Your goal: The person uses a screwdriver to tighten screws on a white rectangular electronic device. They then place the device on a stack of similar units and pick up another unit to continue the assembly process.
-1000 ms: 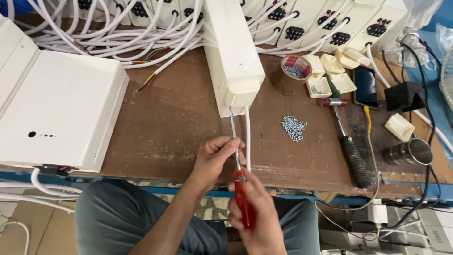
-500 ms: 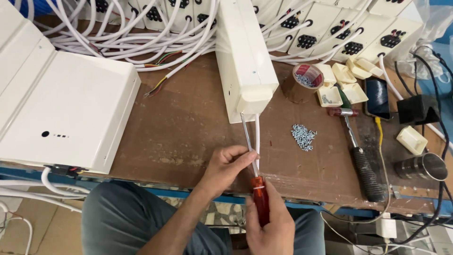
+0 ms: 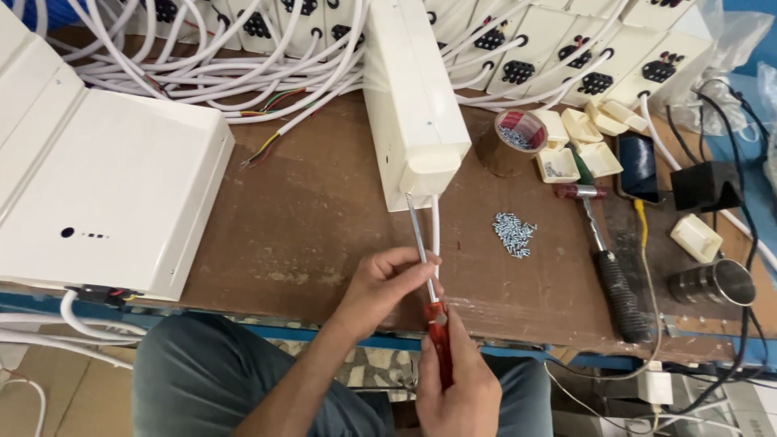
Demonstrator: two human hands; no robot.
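— Since half a second back, what's different?
— Very little on the bench. My view has slid a touch, so the long cream power strip [image 3: 414,105] now sits upper centre of the frame. My right hand [image 3: 457,388] keeps its fist closed round the red handle of the screwdriver [image 3: 426,283], low centre; the shaft runs up to the strip's near end cap. My left hand [image 3: 384,287] still pinches the shaft and the white cord [image 3: 435,231] together between thumb and fingers, just below that cap.

— So the tip?
— At the cap's underside; whether it's seated in a screw, I cannot tell. I judge the work is holding at that end.

— Room to move?
— Bare brown tabletop [image 3: 316,218] left of my hands. Right of them, near: a heap of small screws [image 3: 512,233], then a hammer [image 3: 607,259] with its grip reaching the bench edge [image 3: 534,344]. A big white box [image 3: 105,190] fills the left side
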